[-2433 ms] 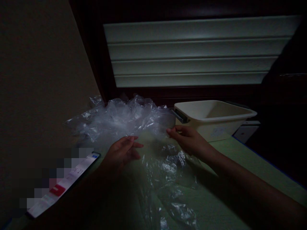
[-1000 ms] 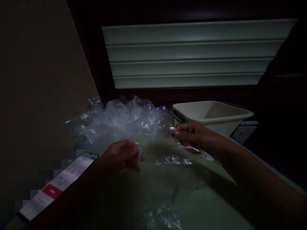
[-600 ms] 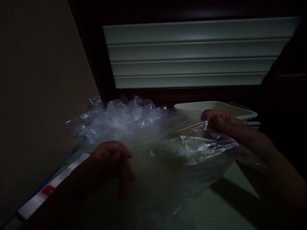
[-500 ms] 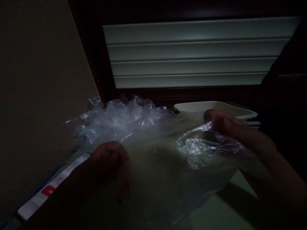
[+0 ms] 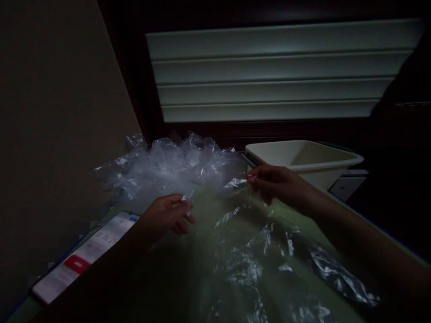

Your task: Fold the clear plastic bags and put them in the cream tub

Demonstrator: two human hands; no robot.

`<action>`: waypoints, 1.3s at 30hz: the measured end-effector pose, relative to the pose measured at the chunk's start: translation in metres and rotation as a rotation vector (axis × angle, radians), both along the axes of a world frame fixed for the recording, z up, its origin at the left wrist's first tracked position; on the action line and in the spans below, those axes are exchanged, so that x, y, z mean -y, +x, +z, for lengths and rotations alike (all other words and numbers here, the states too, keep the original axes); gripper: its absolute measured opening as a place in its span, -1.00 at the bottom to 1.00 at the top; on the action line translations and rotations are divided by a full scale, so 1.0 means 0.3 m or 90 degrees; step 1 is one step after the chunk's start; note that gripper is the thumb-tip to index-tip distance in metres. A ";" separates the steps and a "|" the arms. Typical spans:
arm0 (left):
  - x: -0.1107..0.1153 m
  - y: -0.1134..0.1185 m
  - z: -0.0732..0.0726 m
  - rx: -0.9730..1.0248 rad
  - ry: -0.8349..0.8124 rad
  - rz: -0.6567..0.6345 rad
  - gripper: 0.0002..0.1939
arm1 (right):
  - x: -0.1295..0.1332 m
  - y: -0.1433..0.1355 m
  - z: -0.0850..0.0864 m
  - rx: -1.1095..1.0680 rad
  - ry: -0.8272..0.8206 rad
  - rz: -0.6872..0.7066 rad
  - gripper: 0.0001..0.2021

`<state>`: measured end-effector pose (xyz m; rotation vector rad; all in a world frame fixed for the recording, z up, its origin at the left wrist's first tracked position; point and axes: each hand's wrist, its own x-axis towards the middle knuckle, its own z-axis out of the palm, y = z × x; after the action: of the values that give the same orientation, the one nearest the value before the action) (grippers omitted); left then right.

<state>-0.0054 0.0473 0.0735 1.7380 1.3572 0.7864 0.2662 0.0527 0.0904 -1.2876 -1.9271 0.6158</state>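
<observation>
A clear plastic bag (image 5: 249, 264) lies spread toward me over the green tabletop, wrinkled and shiny in the dim light. My left hand (image 5: 170, 214) pinches one upper corner of it between thumb and fingers. Its other upper corner is pinched by my right hand (image 5: 274, 181), just in front of a cream bin. Beyond both hands sits a heap of crumpled clear plastic bags (image 5: 171, 163). Where the held bag's near end stops cannot be made out in the dark.
The cream bin (image 5: 333, 162) stands at the back right, a white box (image 5: 348, 185) beside it. A lit phone (image 5: 90, 251) lies by my left forearm. Behind rises a dark-framed slatted panel (image 5: 269, 67); a wall (image 5: 60, 112) is at left.
My right hand has moved left and slightly down, nearer my left hand. The bag has dropped from a raised, bunched shape to lying flatter toward me. More of the bin and phone shows.
</observation>
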 end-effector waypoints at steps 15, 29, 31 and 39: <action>0.042 0.008 -0.133 -0.448 0.499 -0.296 -0.54 | -0.033 -0.073 -0.139 0.461 0.106 -0.063 -0.65; 0.064 0.041 -0.175 -0.483 0.487 -0.254 -0.47 | 0.072 -0.126 -0.215 0.451 0.104 0.159 -0.37; 0.065 0.043 -0.180 -0.482 0.480 -0.237 -0.44 | 0.058 -0.094 -0.228 0.449 0.095 0.168 -0.36; 0.057 0.059 -0.168 -0.486 0.481 -0.182 -0.37 | 0.007 -0.025 -0.233 0.424 0.115 0.190 -0.36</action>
<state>0.0123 0.0303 0.0230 2.9686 1.2829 0.5046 0.2588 0.0505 0.0206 -1.1854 -2.6803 0.1394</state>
